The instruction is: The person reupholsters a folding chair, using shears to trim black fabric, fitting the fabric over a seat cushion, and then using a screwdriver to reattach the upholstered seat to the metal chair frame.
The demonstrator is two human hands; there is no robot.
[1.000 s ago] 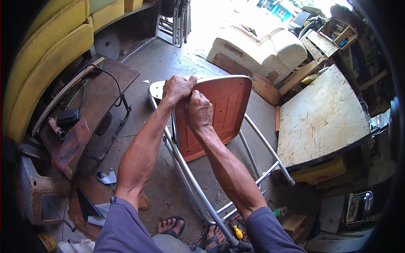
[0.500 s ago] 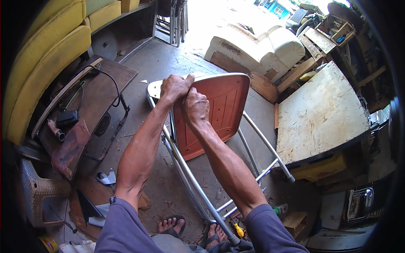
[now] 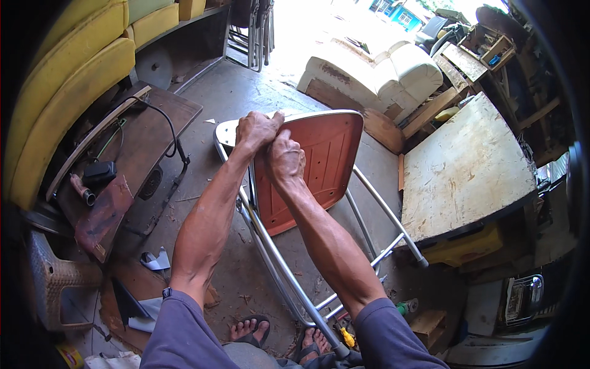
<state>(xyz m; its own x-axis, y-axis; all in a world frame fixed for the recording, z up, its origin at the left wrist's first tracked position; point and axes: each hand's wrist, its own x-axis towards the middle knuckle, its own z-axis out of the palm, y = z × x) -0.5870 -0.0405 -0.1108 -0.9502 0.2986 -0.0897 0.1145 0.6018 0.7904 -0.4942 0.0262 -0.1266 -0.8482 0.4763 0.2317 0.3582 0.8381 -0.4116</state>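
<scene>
A folding chair with a silvery tube frame [image 3: 287, 270] stands tipped before me. Its reddish-brown seat panel [image 3: 326, 163] shows ribs, small holes and a white rim along the top. My left hand [image 3: 257, 130] is closed over that rim near its upper left corner. Just below and to the right, my right hand [image 3: 286, 158] makes a fist against the panel, close beside the left one. Whatever sits inside the right fist is hidden by its fingers. Near my sandalled feet lies a yellow-handled tool [image 3: 347, 336].
To the left stands a dark wooden panel [image 3: 163, 107] with a cable and a black box on it, below yellow cushions [image 3: 80, 104]. A worn whitish board [image 3: 467, 172] is at the right. Beyond the chair sits a cream sofa [image 3: 369, 74]. Scraps litter the floor.
Hands and chair keep nearly the same place. The right wrist looks very slightly turned, and the whole view has shifted a little.
</scene>
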